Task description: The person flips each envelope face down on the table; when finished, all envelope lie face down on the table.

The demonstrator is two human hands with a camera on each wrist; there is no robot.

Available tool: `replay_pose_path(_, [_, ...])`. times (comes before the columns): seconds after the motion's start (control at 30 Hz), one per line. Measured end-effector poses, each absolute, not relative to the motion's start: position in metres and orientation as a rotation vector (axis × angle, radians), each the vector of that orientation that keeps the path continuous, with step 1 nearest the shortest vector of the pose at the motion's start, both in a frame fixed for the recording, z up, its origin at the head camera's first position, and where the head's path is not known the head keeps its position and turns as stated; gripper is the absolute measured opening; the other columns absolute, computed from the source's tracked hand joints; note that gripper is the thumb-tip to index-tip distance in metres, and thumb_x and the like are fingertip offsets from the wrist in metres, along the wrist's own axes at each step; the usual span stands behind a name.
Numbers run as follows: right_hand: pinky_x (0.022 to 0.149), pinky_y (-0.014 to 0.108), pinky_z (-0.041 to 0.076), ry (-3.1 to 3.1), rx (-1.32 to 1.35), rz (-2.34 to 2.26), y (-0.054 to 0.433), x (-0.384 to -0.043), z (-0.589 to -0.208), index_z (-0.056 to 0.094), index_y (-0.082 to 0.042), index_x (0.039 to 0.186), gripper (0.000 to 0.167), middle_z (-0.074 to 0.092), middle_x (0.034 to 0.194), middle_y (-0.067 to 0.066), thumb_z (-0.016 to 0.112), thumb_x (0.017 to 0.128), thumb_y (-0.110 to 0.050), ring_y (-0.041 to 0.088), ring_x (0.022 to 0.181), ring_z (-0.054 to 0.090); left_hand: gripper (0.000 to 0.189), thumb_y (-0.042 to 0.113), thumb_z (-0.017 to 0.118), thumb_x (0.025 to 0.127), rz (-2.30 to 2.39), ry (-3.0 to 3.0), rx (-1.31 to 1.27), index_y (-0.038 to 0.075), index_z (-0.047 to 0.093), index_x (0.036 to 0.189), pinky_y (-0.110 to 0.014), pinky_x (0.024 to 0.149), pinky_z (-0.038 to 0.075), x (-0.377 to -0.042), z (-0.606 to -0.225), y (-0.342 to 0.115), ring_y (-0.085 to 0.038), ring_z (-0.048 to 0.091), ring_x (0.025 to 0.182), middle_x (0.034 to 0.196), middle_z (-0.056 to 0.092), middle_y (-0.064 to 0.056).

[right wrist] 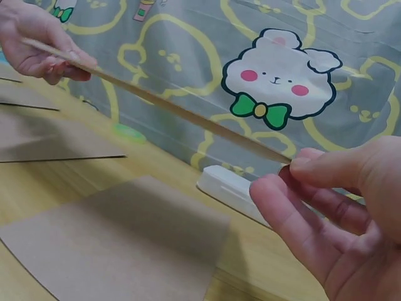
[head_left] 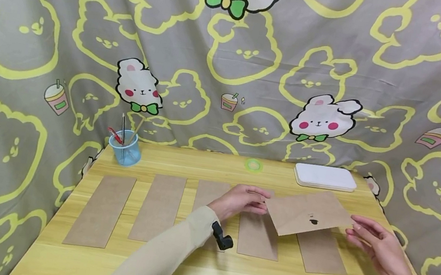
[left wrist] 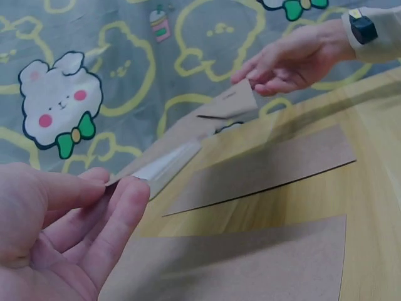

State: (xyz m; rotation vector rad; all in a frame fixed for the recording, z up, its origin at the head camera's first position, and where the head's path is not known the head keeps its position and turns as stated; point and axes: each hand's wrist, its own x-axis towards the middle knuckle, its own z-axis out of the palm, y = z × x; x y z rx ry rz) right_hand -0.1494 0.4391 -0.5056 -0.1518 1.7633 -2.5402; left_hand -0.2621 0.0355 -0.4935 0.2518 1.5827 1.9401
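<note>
A thin brown rectangular board (head_left: 305, 209) is held up over the right side of the table, tilted. A small dark mark (head_left: 314, 222) shows on its upper face. My left hand (head_left: 240, 201) pinches one end between thumb and fingers, and my right hand (head_left: 379, 249) pinches the opposite end. Seen from the right wrist, the held board (right wrist: 169, 110) is nearly edge-on. Below it lie two similar brown boards, a right one (head_left: 321, 252) and one beside it (head_left: 256, 236), both partly covered in the head view.
More brown boards lie in the row to the left, including the leftmost board (head_left: 101, 210) and its neighbour (head_left: 158, 207). A blue mesh cup (head_left: 127, 151) with pens stands at the back left. A white case (head_left: 325, 177) lies at the back right, before the patterned curtain (head_left: 248, 127).
</note>
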Motion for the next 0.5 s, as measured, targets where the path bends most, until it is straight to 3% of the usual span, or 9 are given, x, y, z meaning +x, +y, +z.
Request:
replay_pose_path(0.3, [0.083,0.033,0.07,1.863,-0.13,-2.593,0.436,-0.152,-0.489,0.078,-0.005,0.124,0.033,0.082,0.113,0.002,0.051,0.111,0.009,0.018,0.096,0.082,0.029,0.004,0.065,0.108,2.017,1.511,0.316,-0.003,0.072,0.136,-0.032,0.096,0.069,-0.264,-0.49,0.036,-0.016,0.078,0.095,0.118,0.079,-0.018])
replay_pose_path(0.5, [0.081,0.032,0.071,1.934,-0.12,-2.591,0.436,-0.153,-0.481,0.079,-0.005,0.12,0.03,0.082,0.111,0.0,0.053,0.111,0.007,0.015,0.094,0.081,0.03,0.016,0.066,0.111,2.071,1.513,0.319,-0.001,0.07,0.135,-0.032,0.096,0.069,-0.263,-0.488,0.042,-0.015,0.078,0.098,0.133,0.076,-0.019])
